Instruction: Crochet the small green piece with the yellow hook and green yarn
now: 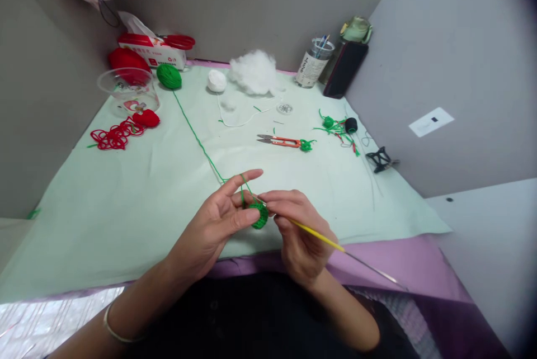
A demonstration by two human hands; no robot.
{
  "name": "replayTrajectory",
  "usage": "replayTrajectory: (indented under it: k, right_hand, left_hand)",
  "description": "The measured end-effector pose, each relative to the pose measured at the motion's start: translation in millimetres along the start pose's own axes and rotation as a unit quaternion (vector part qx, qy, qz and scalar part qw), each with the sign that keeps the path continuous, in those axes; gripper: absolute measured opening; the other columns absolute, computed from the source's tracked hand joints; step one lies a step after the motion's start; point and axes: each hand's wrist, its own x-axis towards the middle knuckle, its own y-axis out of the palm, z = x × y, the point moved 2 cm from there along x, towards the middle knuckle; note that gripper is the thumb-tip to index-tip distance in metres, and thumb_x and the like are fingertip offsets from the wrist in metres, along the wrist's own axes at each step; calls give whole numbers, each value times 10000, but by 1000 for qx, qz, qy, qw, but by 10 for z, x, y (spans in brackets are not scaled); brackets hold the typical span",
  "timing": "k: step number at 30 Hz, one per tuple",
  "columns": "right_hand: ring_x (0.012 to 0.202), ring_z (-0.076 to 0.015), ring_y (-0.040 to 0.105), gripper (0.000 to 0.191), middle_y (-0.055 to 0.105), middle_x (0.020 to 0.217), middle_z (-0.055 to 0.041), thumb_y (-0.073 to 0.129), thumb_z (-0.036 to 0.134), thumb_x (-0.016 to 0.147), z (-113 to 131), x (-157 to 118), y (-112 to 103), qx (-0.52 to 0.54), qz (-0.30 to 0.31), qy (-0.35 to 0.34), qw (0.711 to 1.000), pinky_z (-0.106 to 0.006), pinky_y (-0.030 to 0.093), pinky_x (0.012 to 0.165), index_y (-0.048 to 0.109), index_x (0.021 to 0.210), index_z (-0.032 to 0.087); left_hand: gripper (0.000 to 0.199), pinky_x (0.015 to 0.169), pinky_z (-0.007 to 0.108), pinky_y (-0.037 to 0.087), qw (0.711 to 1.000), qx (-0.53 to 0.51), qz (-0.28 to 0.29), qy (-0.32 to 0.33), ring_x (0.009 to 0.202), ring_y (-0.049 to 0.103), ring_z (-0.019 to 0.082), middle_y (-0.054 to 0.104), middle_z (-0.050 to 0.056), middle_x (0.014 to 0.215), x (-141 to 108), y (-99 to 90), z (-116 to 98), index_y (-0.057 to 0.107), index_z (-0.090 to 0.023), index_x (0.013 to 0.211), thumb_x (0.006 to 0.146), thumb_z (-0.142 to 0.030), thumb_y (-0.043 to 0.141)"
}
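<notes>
Between thumb and fingers, my left hand pinches a small round green crochet piece. Green yarn loops over its raised index finger and runs back to a green yarn ball at the far left. My right hand grips a crochet hook by its yellow handle. The hook's tip meets the top edge of the green piece, and its long metal end points down to the right. Just beyond my hands lie orange-handled thread snips.
White stuffing and a white yarn ball sit at the back. Red yarn and a clear plastic cup are left. Green scraps, a black clip, a phone and a jar stand or lie right.
</notes>
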Motion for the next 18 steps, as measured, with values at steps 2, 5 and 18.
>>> replayTrajectory:
  k: [2, 5, 18]
  right_hand:
    - [938, -206, 763, 207, 828, 1074, -60, 639, 232, 1054, -38, 22, 13, 67, -16, 49, 996, -361, 636, 762, 808, 1145, 311]
    - [713, -152, 708, 129, 823, 980, -40, 682, 328, 1037, -108, 75, 21, 168, -47, 140, 975, -301, 598, 637, 801, 1043, 279]
    - [824, -168, 752, 227, 801, 1023, -50, 532, 178, 1085, 1, 89, -87, 15, 32, 27, 999, -332, 637, 742, 726, 1178, 250]
  left_hand:
    - [662, 821, 286, 498, 1000, 5, 2, 6, 863, 659, 152, 761, 17, 958, 5, 0, -14, 619, -261, 1478, 868, -211, 873]
    - [702, 754, 277, 497, 999, 30, -1, 27, 862, 652, 160, 734, 9, 946, 15, -1, -41, 576, -254, 1518, 876, -192, 854]
    - [474, 919, 280, 479, 969, 214, -45, 117, 916, 609, 141, 650, -27, 959, -23, -92, -49, 703, -330, 1387, 936, -243, 817]
